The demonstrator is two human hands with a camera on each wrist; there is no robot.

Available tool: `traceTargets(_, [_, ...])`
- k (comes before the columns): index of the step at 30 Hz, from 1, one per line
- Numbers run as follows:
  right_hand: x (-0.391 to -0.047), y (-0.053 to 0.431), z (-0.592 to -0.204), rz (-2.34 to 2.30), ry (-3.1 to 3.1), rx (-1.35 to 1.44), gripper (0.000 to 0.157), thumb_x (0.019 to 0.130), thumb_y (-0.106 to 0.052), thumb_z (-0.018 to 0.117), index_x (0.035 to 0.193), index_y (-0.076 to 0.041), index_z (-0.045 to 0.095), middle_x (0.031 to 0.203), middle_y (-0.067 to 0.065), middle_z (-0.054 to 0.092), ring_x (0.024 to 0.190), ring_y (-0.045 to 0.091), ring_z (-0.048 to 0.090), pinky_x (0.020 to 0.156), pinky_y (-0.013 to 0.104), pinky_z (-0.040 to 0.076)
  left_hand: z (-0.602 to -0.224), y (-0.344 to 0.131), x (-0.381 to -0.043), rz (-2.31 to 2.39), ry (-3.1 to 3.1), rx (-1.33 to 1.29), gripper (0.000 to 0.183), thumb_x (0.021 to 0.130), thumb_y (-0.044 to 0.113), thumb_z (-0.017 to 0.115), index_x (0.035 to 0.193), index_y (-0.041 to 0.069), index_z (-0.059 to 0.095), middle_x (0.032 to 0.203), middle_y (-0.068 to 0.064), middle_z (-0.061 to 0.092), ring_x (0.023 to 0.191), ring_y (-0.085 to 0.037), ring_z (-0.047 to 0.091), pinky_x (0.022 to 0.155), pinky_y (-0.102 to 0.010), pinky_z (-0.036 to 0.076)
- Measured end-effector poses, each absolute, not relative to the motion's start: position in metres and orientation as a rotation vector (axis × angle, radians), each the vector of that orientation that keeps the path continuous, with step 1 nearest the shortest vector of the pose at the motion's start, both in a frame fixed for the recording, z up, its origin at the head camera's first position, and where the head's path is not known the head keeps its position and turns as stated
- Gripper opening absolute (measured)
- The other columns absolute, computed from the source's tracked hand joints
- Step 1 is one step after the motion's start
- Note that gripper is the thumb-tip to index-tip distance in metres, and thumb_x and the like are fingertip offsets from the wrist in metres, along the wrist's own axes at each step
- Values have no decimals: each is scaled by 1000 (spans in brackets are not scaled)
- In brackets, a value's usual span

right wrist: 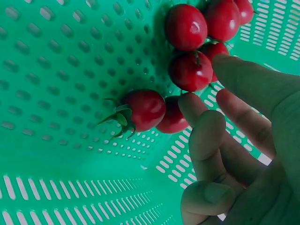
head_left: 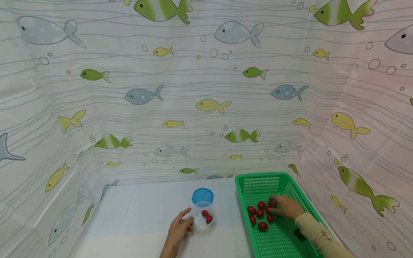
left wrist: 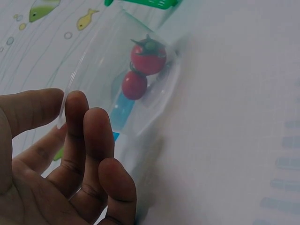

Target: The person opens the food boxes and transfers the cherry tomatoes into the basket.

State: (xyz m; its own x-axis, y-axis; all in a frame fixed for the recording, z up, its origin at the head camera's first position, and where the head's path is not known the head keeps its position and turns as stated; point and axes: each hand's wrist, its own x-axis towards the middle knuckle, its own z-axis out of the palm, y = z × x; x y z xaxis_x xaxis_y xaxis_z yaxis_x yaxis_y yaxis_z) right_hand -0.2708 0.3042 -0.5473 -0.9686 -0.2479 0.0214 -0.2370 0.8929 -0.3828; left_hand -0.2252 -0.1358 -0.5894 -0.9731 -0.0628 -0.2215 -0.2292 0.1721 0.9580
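A clear plastic cup [head_left: 198, 225] stands on the white table with two small red tomatoes [left wrist: 148, 57] inside, one with its green stem. My left hand [head_left: 179, 228] pinches the cup's rim at its left side, thumb and fingers on either side of the wall in the left wrist view. Over at the right, my right hand [head_left: 285, 208] reaches into a green basket [head_left: 239, 186] among several more tomatoes [head_left: 262, 226]. In the right wrist view its thumb and fingers are spread apart, fingertips right at a tomato [right wrist: 190, 71].
A blue round lid [head_left: 202, 196] lies just behind the cup. Slotted side walls [right wrist: 93, 199] surround the tomatoes in the basket. A fish-patterned sheet [head_left: 206, 136] encloses the table at the back and sides.
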Motion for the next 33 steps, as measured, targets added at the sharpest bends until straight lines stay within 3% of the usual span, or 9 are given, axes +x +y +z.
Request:
traceTargets(11, [-270, 296, -533, -721, 3021, -504, 22, 86, -20, 81, 105, -14, 71, 95, 1, 73, 78, 13, 66, 67, 39, 53, -588, -136, -224, 1929, 2290, -286, 59, 97, 28, 66, 148, 4, 48, 90, -9, 71, 74, -19, 66, 63, -33, 45])
traceTargets(18, [-266, 270, -509, -703, 3059, -495, 23, 88, -25, 79, 109, -21, 71, 101, -2, 73, 96, 23, 68, 77, 43, 54, -589, -137, -224, 1920, 2301, -270, 58, 98, 28, 65, 148, 4, 48, 88, -6, 71, 73, -18, 65, 63, -33, 46])
traceTargets(26, [-263, 245, -492, -649, 3132, -696, 24, 89, -26, 79, 112, -24, 70, 103, -3, 74, 94, 18, 69, 73, 37, 54, -591, -138, -225, 1903, 2316, -274, 57, 98, 28, 65, 148, 4, 48, 88, -5, 71, 72, -17, 66, 63, -33, 46])
traceTargets(33, [-262, 220, -483, -694, 3140, -829, 26, 89, -23, 79, 114, -19, 71, 104, -4, 74, 96, 17, 69, 78, 40, 55, -593, -139, -225, 1910, 2307, -262, 58, 98, 28, 65, 148, 3, 48, 87, -5, 71, 72, -17, 66, 62, -33, 46])
